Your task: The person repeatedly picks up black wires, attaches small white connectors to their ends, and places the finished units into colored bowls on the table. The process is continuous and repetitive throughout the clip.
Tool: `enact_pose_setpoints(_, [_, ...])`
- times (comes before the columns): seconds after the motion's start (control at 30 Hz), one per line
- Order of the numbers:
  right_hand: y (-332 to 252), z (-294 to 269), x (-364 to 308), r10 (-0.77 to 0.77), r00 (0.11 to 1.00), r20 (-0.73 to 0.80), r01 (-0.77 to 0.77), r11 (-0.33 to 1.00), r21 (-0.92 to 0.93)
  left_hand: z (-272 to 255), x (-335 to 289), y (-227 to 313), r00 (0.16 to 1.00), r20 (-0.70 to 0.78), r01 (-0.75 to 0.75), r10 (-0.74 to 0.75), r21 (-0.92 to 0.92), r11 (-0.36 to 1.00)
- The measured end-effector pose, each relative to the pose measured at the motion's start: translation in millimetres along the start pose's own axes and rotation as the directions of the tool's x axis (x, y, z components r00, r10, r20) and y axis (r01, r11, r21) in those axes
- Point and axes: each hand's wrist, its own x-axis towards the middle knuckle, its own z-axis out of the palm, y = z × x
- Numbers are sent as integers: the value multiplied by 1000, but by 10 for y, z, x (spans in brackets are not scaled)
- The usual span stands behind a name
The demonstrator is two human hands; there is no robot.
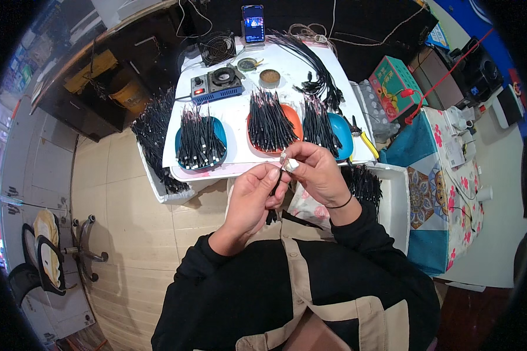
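Both hands meet in front of my chest, just off the table's near edge. My left hand (pixel 253 196) is closed round a short black cable (pixel 277 182), its lower part hanging below the fingers. From the right, my right hand (pixel 319 174) pinches at the cable's upper end, where thin wires seem to show. A small white piece (pixel 291 164) sits at the right thumb; whether it is a wrap or a loose bit I cannot tell. Closest to the hands is an orange tray (pixel 300 120) heaped with black cables (pixel 270 124).
Blue trays (pixel 224 131) with cables flank the orange one. Behind stand a solder pot (pixel 216 85), a round tin (pixel 269 78), a fan (pixel 218 48) and a phone (pixel 253 24). Yellow-handled cutters (pixel 369 145) lie right. White foam boxes (pixel 397 196) of cables stand below both sides.
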Motion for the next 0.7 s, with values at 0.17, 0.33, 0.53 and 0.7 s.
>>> enact_pose_setpoints(0.17, [-23, -10, -5, -21, 1000, 1, 21, 997, -73, 44, -4, 6, 999, -31, -15, 17, 61, 998])
enact_pose_setpoints(0.33, [-29, 11, -25, -26, 999, -28, 24, 996, -84, 43, -6, -20, 992, -33, -115, 123, 178, 977])
enact_pose_setpoints(0.53, [2, 62, -51, 44, 999, 14, -46, 980, 194, 4, -2, -57, 986, -3, -164, 166, 123, 979])
enact_pose_setpoints(0.7, [-26, 48, -49, -17, 1000, -12, 16, 997, -73, -31, 5, -56, 991, 22, -135, 133, 66, 989])
